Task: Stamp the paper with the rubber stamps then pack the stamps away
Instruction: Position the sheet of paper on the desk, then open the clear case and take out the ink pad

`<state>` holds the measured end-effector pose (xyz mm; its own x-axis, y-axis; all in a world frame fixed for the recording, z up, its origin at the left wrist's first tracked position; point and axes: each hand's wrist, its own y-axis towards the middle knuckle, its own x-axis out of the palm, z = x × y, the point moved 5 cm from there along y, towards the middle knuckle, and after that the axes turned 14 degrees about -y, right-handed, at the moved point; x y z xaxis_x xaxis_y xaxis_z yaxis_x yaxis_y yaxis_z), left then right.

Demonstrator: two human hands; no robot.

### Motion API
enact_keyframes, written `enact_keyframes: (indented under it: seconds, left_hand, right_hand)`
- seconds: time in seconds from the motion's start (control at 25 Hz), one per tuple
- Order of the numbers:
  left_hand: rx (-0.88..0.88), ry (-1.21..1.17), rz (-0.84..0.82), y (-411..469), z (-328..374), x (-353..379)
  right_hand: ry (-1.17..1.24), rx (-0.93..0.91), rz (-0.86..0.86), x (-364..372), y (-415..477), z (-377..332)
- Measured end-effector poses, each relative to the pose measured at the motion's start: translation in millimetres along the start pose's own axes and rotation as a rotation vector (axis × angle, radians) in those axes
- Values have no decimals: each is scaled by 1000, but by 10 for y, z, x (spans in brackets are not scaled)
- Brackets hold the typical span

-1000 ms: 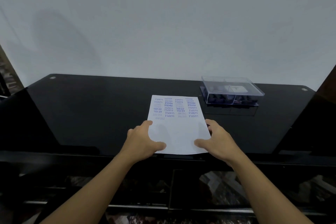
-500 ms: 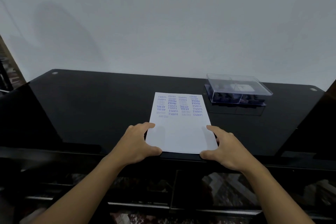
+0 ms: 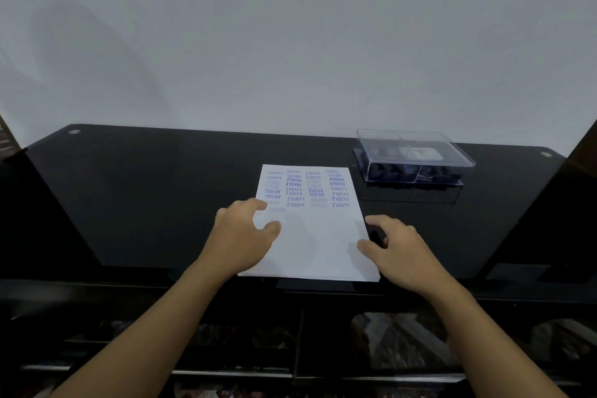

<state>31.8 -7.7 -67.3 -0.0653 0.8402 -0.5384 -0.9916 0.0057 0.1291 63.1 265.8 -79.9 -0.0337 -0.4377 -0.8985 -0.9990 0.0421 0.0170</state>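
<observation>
On the glossy black table [image 3: 145,197], the paper [image 3: 318,242] lies at six o'clock, box [image 3: 415,155] at two; light, floppy and likely slippery, it is best pinched at its sides, where left hand [image 3: 240,236] and right hand [image 3: 397,249] rest loose-fingered.

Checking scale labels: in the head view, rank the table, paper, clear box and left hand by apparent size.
1. table
2. paper
3. clear box and left hand look about alike; the hand is nearer the camera, so they stay unranked.
</observation>
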Motion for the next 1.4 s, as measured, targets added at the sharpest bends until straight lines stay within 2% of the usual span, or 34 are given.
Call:
enact_keyframes:
  seconds: [0.2, 0.44, 0.68, 0.8, 1.12, 1.4]
  left_hand:
    - [75, -100, -23, 506, 616, 334]
    - [189, -91, -192, 1234, 1332, 1077]
    - [146, -30, -331, 1875, 1397, 1814]
    - [113, -31, -350, 2022, 1311, 2022]
    - [146, -74, -314, 1867, 1240, 2066]
    - [162, -86, -292, 1185, 1259, 1893]
  right_hand:
    - [0, 55, 132, -360, 491, 202]
    - [-60, 111, 263, -968, 1196, 664]
    - [-264, 253, 234, -1182, 1831, 1405]
    - [-221, 300, 175, -1105, 1971, 1621]
    - [-150, 277, 218, -1021, 1882, 1752]
    - [-119, 270, 286, -972, 1219, 1693]
